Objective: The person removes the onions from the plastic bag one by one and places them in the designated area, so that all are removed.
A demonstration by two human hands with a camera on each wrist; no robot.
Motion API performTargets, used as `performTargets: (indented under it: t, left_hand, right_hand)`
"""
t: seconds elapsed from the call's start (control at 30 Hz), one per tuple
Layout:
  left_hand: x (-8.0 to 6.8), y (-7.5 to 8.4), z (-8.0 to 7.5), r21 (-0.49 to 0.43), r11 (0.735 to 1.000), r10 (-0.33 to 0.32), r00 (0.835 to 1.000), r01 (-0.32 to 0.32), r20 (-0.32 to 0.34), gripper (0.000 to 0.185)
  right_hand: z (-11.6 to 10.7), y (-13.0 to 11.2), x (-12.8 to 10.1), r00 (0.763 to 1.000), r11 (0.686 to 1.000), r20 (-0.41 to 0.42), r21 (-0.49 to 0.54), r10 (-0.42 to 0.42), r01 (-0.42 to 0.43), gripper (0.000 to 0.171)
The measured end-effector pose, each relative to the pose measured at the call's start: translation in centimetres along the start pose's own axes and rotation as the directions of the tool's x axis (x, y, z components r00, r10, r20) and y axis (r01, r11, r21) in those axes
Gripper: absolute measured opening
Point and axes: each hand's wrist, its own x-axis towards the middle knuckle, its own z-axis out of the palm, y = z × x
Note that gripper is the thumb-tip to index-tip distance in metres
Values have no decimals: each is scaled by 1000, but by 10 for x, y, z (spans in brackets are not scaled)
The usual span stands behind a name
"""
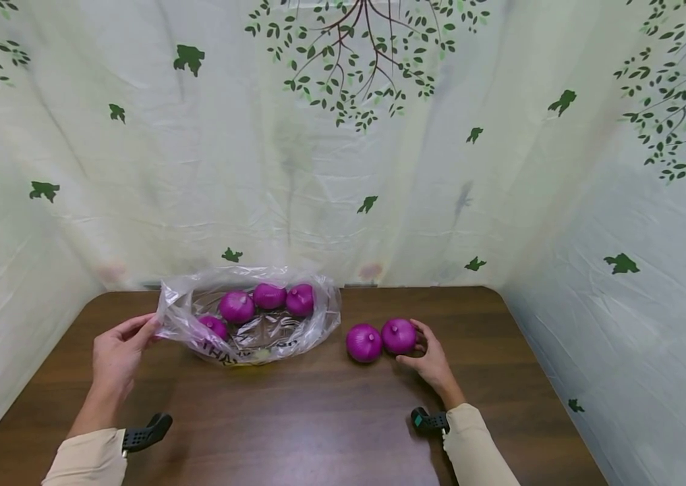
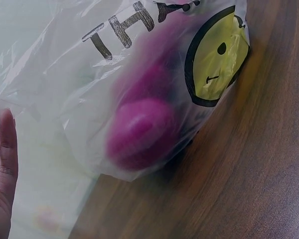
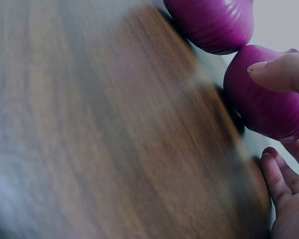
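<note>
Head cam: L hand pinching L end of clear bag on desk, 4 purple onions inside; R hand w/ fingers curled round R onion, touching neighbouring onion, just R of bag.

In front of you is a dark brown wood-grain table with rounded far corners. Toward its far edge you have a clear plastic bag with black lettering and, to its right, two purple onions side by side.
</note>
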Motion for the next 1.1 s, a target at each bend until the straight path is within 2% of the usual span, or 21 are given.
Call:
performTargets:
  t: [0.27, 0.5, 0.6, 0.8, 0.97, 1.1]
  left_hand:
    - [0, 0, 1, -5, 1000, -4, 1000, 4, 4, 17]
    - [-1, 0, 2, -1, 1000, -16, 1000, 16, 4, 16]
    - [-1, 1, 3, -2, 1000, -10, 1000, 10, 6, 14]
    - [-1, 1, 2, -24, 1000, 10, 1000, -10, 3, 12]
    - [-3, 2, -1, -40, 999, 20, 1000, -20, 6, 8]
    - [-3, 1, -2, -59, 998, 13, 1000, -12, 8, 8]
  right_hand:
    - [-3, -5, -1, 999, 1000, -31, -27, -15, 14, 82]
    - [-11, 0, 12, 997, 994, -76, -107, -13, 5, 85]
    - [-8, -9, 15, 996, 993, -85, -117, -23, 13, 82]
    - [13, -32, 22, 986, 989, -126, -121, -105, 90, 66]
    - [40, -46, 31, 960, 972, -180, -141, -213, 189, 53]
    - [65, -56, 39, 942, 951, -158, -141, -297, 276, 50]
